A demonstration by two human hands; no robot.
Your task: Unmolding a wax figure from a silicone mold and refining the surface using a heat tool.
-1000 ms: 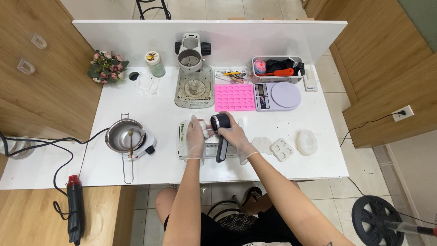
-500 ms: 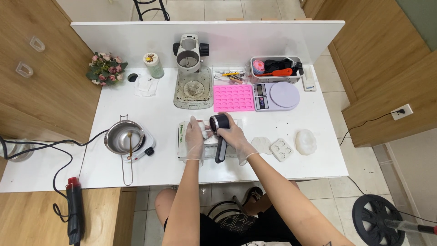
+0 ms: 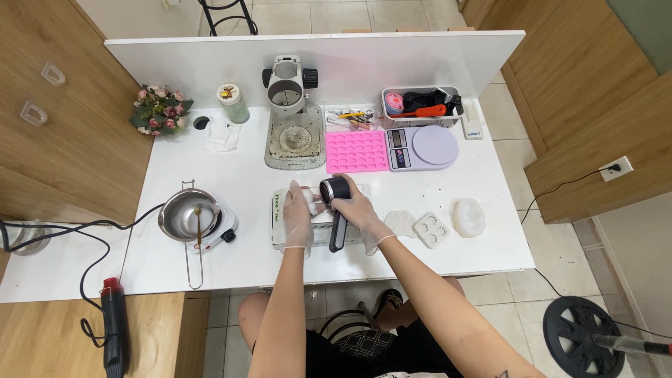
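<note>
Your right hand (image 3: 355, 208) is wrapped around the black handheld tool (image 3: 337, 213), whose long axis runs toward you over the white box (image 3: 281, 222) mid-desk. Your left hand (image 3: 298, 215) pinches a small white piece (image 3: 310, 199) just left of its round head.

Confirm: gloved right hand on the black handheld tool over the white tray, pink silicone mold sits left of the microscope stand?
Not quite. The right hand is on the black handheld tool over the white tray, but the pink silicone mold sits right of the microscope stand, between it and the kitchen scale. The head view shows this.
</note>
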